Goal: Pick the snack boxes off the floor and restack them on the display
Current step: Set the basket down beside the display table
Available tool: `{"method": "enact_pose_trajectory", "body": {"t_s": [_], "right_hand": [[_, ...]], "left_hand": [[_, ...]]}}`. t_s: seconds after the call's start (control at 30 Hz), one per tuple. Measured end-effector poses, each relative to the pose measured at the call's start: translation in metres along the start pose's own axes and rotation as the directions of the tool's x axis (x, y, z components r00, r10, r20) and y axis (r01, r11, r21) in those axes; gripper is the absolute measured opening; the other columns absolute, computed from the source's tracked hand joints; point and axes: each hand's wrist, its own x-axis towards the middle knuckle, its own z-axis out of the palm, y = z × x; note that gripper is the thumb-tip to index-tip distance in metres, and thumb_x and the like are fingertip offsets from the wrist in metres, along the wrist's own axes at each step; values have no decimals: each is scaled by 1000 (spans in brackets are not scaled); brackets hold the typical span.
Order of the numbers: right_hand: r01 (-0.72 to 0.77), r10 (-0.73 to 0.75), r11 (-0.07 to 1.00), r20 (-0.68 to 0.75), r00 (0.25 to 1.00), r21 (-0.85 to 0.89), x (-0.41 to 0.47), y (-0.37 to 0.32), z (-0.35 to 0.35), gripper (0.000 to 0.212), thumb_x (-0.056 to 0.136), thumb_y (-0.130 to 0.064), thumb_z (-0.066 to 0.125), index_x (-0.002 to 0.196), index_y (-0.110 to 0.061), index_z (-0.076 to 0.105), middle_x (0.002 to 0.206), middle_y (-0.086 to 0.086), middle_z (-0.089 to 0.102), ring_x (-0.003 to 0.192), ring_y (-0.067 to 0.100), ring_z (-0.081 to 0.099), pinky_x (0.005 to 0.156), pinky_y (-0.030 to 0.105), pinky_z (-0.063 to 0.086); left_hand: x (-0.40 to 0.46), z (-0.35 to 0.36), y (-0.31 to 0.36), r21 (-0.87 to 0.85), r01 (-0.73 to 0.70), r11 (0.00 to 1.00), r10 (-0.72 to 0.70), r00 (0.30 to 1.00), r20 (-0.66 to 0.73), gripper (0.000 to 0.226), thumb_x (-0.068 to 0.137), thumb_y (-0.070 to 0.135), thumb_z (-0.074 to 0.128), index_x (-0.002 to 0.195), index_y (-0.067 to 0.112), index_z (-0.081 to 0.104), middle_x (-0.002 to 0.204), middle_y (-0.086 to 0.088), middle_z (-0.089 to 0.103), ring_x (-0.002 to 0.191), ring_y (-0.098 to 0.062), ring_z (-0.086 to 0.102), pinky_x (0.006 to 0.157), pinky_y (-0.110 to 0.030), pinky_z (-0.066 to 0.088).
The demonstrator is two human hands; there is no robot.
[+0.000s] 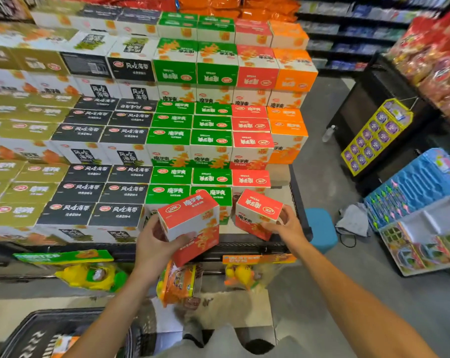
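- Head view: the left hand (159, 241) grips a red snack box (190, 223), fingers curled round its near lower edge and thumb on the side; the box is tilted, red top face up, held in the air just in front of the display (300, 202).
- The right hand (287, 223) holds a second red box (257, 213), fingers wrapped round its right side; its lower edge looks to be at the display's front ledge, though I cannot tell whether it rests there.
- The two boxes are close beside each other but apart, both in front of the lowest tier, at the red column.
- The display is stepped: columns of olive boxes (24, 192), black boxes (89, 189), green boxes (172, 174), red boxes (251, 143) and orange boxes (287, 130), from left to right.
- The bottom tier has a bare patch (279, 177) at its right end, beside the red column.
- Hanging packets (177, 282) dangle below the display's front edge.
- A dark basket (37, 329) sits at the lower left.
- A blue stool (320, 228) stands on the grey floor (322, 156) to the right, with a grey cloth (353, 220) just beside it.
- Toy sets (420, 210) lean at the far right.
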Motion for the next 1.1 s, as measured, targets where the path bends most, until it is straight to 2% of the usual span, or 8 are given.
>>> {"method": "enact_pose_trajectory", "body": {"t_s": [0.13, 0.27, 0.33, 0.5, 0.63, 0.83, 0.97, 1.1], "right_hand": [[-32, 32, 999, 0, 999, -17, -2, 4, -3, 68, 80, -16, 84, 134, -31, 46, 132, -8, 58, 121, 7, 55, 90, 24, 50], [-125, 124, 991, 39, 992, 39, -7, 13, -2, 105, 65, -57, 88, 150, -32, 32, 143, -4, 52, 129, 16, 51, 107, 43, 47], [-198, 192, 978, 86, 978, 72, -10, 11, 5, 102, 66, -72, 78, 148, -29, 34, 140, 1, 52, 126, 22, 54, 104, 42, 50], [-179, 161, 979, 173, 972, 93, 0, -1, 12, 57, 89, -59, 59, 136, -28, 48, 129, -3, 62, 118, 17, 60, 87, 28, 53], [-132, 119, 989, 171, 978, 71, 19, -11, 16, 73, 75, -69, 71, 132, -27, 56, 122, -4, 71, 113, 16, 68, 104, 46, 51], [-126, 105, 988, 219, 970, 88, 27, -11, 14, 69, 76, -62, 73, 131, -23, 58, 119, -2, 72, 109, 16, 70, 105, 45, 50], [-140, 137, 990, 164, 977, 12, 22, -11, 3, 99, 71, -72, 74, 149, -21, 40, 145, 1, 55, 128, 18, 57, 113, 46, 42], [176, -178, 983, -39, 983, -54, -14, -23, -4, 79, 89, -39, 70, 155, -25, 29, 150, -8, 46, 132, 2, 48, 97, 13, 46]], "left_hand": [[8, 0, 1, -19, -1, 1000, 2, 999, 34, 61, 62, 23, 92, 116, 20, 64, 108, 9, 73, 100, -6, 69, 85, -37, 59], [13, 3, 1, -4, 1, 1000, 0, 998, 61, 62, 62, 25, 92, 116, 22, 63, 106, 13, 73, 98, -3, 68, 83, -33, 58], [15, 4, 1, -5, 5, 1000, -5, 999, 47, 62, 61, 26, 92, 116, 23, 63, 106, 13, 72, 98, -3, 68, 84, -35, 59], [18, 3, 6, 15, 11, 1000, -11, 1000, 5, 63, 60, 27, 93, 115, 28, 63, 107, 7, 73, 99, -7, 69, 84, -40, 59], [19, 2, 10, 23, 11, 1000, -11, 999, -39, 64, 60, 27, 93, 116, 27, 63, 109, 5, 72, 101, -10, 68, 82, -38, 60], [7, 14, 10, 9, -22, 1000, 23, 997, -75, 59, 64, 17, 92, 115, 26, 63, 107, 8, 73, 97, -3, 68, 70, -21, 58], [3, 29, 10, 2, -19, 1000, 19, 999, -28, 61, 63, 20, 92, 116, 23, 63, 106, 13, 73, 99, -4, 69, 74, -23, 59], [8, 50, 18, 7, -50, 999, 49, 998, 25, 63, 64, 18, 93, 119, 23, 62, 110, 9, 72, 103, -8, 68, 86, -34, 58]]}}
